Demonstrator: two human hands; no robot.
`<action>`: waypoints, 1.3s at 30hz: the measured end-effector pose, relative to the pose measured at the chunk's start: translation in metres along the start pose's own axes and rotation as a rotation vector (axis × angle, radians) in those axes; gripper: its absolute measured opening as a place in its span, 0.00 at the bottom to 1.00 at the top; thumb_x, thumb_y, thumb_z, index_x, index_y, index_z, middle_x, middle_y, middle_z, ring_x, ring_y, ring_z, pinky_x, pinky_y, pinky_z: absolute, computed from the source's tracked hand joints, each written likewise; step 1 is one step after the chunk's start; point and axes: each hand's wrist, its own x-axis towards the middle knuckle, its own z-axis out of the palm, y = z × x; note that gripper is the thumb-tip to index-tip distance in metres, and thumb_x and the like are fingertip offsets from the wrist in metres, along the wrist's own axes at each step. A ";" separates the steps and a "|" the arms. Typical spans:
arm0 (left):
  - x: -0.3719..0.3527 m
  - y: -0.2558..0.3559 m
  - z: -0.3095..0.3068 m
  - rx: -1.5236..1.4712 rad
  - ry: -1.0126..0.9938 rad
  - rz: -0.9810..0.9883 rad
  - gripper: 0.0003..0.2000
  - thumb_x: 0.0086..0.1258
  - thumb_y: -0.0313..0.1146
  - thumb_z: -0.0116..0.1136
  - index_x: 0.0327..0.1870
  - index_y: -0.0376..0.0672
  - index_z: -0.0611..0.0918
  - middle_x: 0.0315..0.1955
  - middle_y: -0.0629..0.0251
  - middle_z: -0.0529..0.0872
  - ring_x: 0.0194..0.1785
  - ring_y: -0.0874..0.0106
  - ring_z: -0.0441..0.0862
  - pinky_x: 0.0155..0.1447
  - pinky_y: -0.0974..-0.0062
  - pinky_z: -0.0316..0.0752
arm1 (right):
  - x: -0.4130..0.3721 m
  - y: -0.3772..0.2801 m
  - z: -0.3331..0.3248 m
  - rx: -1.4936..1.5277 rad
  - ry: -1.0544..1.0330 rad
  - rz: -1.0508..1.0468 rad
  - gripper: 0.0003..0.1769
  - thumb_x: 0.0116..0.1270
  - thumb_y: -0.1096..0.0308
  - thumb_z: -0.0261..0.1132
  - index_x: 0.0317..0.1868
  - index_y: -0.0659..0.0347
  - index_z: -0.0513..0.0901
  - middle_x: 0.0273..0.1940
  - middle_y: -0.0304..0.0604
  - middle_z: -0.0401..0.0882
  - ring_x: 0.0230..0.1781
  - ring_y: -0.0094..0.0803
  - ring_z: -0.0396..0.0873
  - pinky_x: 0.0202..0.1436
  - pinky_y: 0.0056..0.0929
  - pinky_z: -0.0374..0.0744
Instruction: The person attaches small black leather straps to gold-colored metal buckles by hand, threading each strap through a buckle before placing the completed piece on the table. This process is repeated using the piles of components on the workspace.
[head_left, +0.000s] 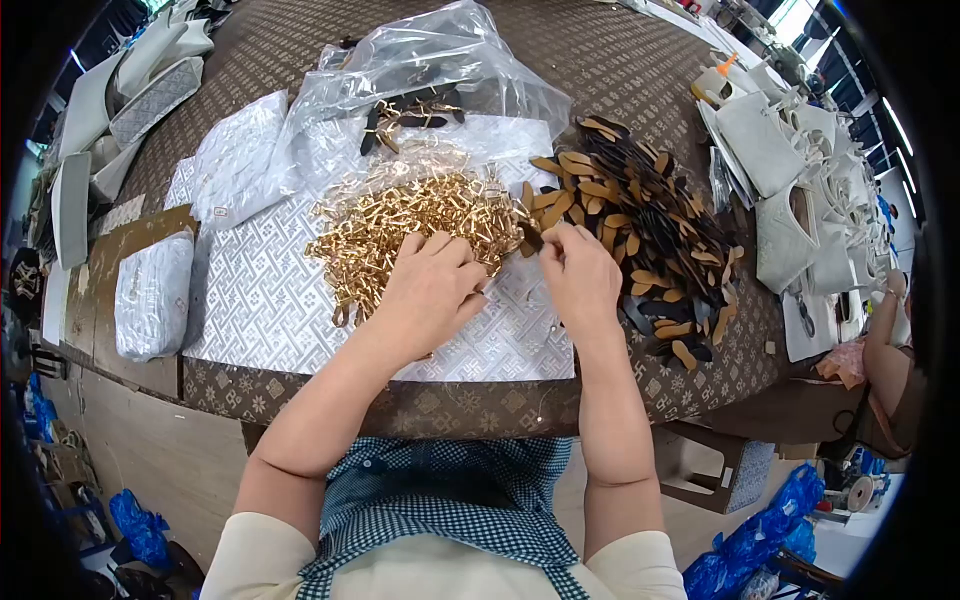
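A heap of gold-coloured metal clasps [410, 215] lies on a white patterned sheet [260, 290]. My left hand [430, 290] rests at the heap's near edge, fingers bent and pressed down on the clasps; what it may hold is hidden. Between the heap and a pile of black and tan leather tabs [660, 230], my right hand [580, 275] pinches a dark leather tab [530, 238]. Beyond the heap, several tabs with clasps on them [410, 115] lie by a clear plastic bag [440, 50].
A plastic-wrapped bundle [153, 295] sits on cardboard [90, 310] at the left. White bags [790, 170] are piled at the right, with more pale pieces [110, 110] at the far left. Another person's arm [885, 320] shows at the right edge. A stool [710, 465] stands below the table.
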 end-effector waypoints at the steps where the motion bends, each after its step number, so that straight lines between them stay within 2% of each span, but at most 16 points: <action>1: 0.001 -0.001 0.001 -0.003 0.027 0.010 0.07 0.58 0.34 0.68 0.35 0.46 0.84 0.34 0.68 0.78 0.44 0.68 0.76 0.53 0.67 0.67 | -0.001 0.003 -0.002 -0.016 0.012 -0.013 0.07 0.62 0.68 0.66 0.40 0.61 0.81 0.38 0.42 0.84 0.36 0.39 0.83 0.41 0.38 0.78; 2: 0.003 -0.001 0.002 -0.006 0.054 0.021 0.07 0.59 0.34 0.68 0.35 0.45 0.83 0.34 0.68 0.79 0.44 0.68 0.76 0.51 0.67 0.69 | -0.002 0.005 -0.003 -0.033 0.024 -0.026 0.07 0.63 0.69 0.66 0.39 0.61 0.81 0.38 0.42 0.84 0.36 0.40 0.83 0.41 0.39 0.78; 5: 0.007 -0.002 0.004 -0.388 0.182 -0.184 0.07 0.62 0.31 0.67 0.34 0.42 0.80 0.32 0.67 0.79 0.36 0.72 0.78 0.40 0.70 0.72 | -0.001 0.001 -0.011 0.264 0.041 0.047 0.05 0.66 0.72 0.62 0.40 0.64 0.81 0.35 0.40 0.83 0.30 0.28 0.79 0.35 0.32 0.76; 6: 0.007 0.002 -0.005 -0.525 0.223 -0.284 0.05 0.68 0.28 0.64 0.36 0.39 0.79 0.31 0.69 0.79 0.30 0.79 0.77 0.32 0.77 0.72 | 0.000 -0.002 -0.015 0.365 0.046 0.070 0.05 0.67 0.73 0.61 0.40 0.65 0.81 0.34 0.39 0.82 0.28 0.24 0.78 0.32 0.30 0.75; 7: 0.006 0.001 -0.005 -0.784 0.245 -0.408 0.05 0.70 0.28 0.62 0.39 0.38 0.78 0.30 0.70 0.79 0.30 0.81 0.77 0.32 0.79 0.72 | 0.000 -0.005 -0.019 0.481 -0.017 0.115 0.06 0.70 0.75 0.58 0.43 0.66 0.81 0.34 0.37 0.81 0.28 0.17 0.74 0.30 0.22 0.73; 8: 0.006 0.000 -0.006 -1.042 0.266 -0.530 0.05 0.72 0.27 0.60 0.42 0.37 0.77 0.30 0.72 0.78 0.30 0.82 0.76 0.33 0.81 0.73 | -0.001 -0.009 -0.020 0.648 -0.060 0.142 0.07 0.70 0.75 0.58 0.44 0.66 0.81 0.35 0.37 0.82 0.28 0.17 0.74 0.30 0.20 0.74; 9: 0.006 -0.003 -0.006 -1.175 0.320 -0.472 0.09 0.75 0.26 0.56 0.52 0.36 0.74 0.34 0.71 0.79 0.30 0.80 0.78 0.35 0.82 0.75 | -0.003 -0.014 -0.020 0.815 -0.103 0.170 0.07 0.70 0.76 0.58 0.45 0.66 0.80 0.35 0.36 0.82 0.27 0.17 0.74 0.31 0.19 0.74; 10: 0.007 -0.003 -0.006 -1.238 0.361 -0.468 0.12 0.75 0.25 0.54 0.56 0.36 0.73 0.37 0.69 0.79 0.31 0.80 0.79 0.35 0.82 0.76 | -0.005 -0.017 -0.020 0.983 -0.145 0.197 0.08 0.71 0.76 0.57 0.47 0.66 0.80 0.36 0.36 0.82 0.27 0.17 0.74 0.31 0.18 0.74; 11: 0.008 -0.001 -0.007 -1.301 0.402 -0.462 0.14 0.76 0.25 0.52 0.60 0.37 0.72 0.39 0.67 0.79 0.31 0.79 0.79 0.36 0.81 0.77 | -0.005 -0.015 -0.018 0.978 -0.206 0.167 0.10 0.71 0.77 0.57 0.50 0.67 0.79 0.35 0.37 0.81 0.26 0.16 0.74 0.30 0.16 0.74; 12: 0.009 0.002 -0.013 -1.349 0.386 -0.518 0.14 0.76 0.23 0.48 0.60 0.36 0.74 0.43 0.66 0.78 0.34 0.76 0.82 0.40 0.79 0.79 | -0.006 -0.015 -0.017 0.991 -0.244 0.172 0.10 0.71 0.78 0.56 0.50 0.67 0.79 0.35 0.37 0.81 0.25 0.16 0.74 0.30 0.16 0.75; 15: 0.005 -0.008 -0.010 -1.575 0.313 -0.517 0.11 0.73 0.21 0.49 0.51 0.35 0.80 0.39 0.65 0.84 0.40 0.74 0.85 0.47 0.76 0.81 | -0.008 -0.018 -0.017 1.009 -0.334 0.180 0.08 0.73 0.77 0.57 0.49 0.66 0.78 0.33 0.36 0.80 0.24 0.15 0.74 0.30 0.17 0.77; 21: 0.004 -0.006 -0.002 -1.738 0.296 -0.463 0.09 0.71 0.22 0.53 0.49 0.38 0.80 0.36 0.64 0.85 0.40 0.72 0.85 0.48 0.72 0.81 | -0.011 -0.024 -0.012 1.134 -0.414 0.182 0.06 0.74 0.71 0.59 0.47 0.65 0.77 0.32 0.35 0.78 0.23 0.15 0.72 0.29 0.18 0.76; 22: 0.003 -0.007 -0.003 -1.788 0.256 -0.451 0.06 0.72 0.23 0.58 0.47 0.37 0.80 0.38 0.66 0.85 0.41 0.74 0.85 0.48 0.75 0.82 | -0.011 -0.025 -0.012 1.159 -0.425 0.185 0.06 0.74 0.71 0.59 0.47 0.65 0.77 0.32 0.35 0.78 0.24 0.15 0.71 0.29 0.18 0.76; 25: 0.004 -0.003 -0.001 -1.697 0.217 -0.438 0.05 0.72 0.25 0.60 0.46 0.37 0.80 0.38 0.66 0.84 0.40 0.74 0.85 0.48 0.77 0.82 | -0.012 -0.024 -0.010 1.268 -0.454 0.187 0.07 0.75 0.71 0.58 0.47 0.65 0.76 0.32 0.36 0.78 0.24 0.15 0.71 0.29 0.19 0.77; 31: 0.004 0.001 0.003 -1.614 0.150 -0.466 0.07 0.71 0.27 0.64 0.44 0.37 0.81 0.37 0.67 0.85 0.39 0.76 0.85 0.47 0.78 0.81 | -0.015 -0.025 -0.011 1.144 -0.405 0.100 0.06 0.74 0.72 0.58 0.48 0.64 0.76 0.34 0.35 0.78 0.27 0.15 0.73 0.29 0.19 0.78; 39: 0.005 -0.001 0.004 -1.320 0.171 -0.446 0.07 0.69 0.29 0.66 0.41 0.36 0.83 0.35 0.69 0.83 0.36 0.81 0.80 0.43 0.82 0.77 | -0.018 -0.033 -0.019 0.926 -0.307 -0.040 0.13 0.67 0.72 0.66 0.50 0.64 0.77 0.35 0.38 0.80 0.36 0.22 0.79 0.41 0.25 0.79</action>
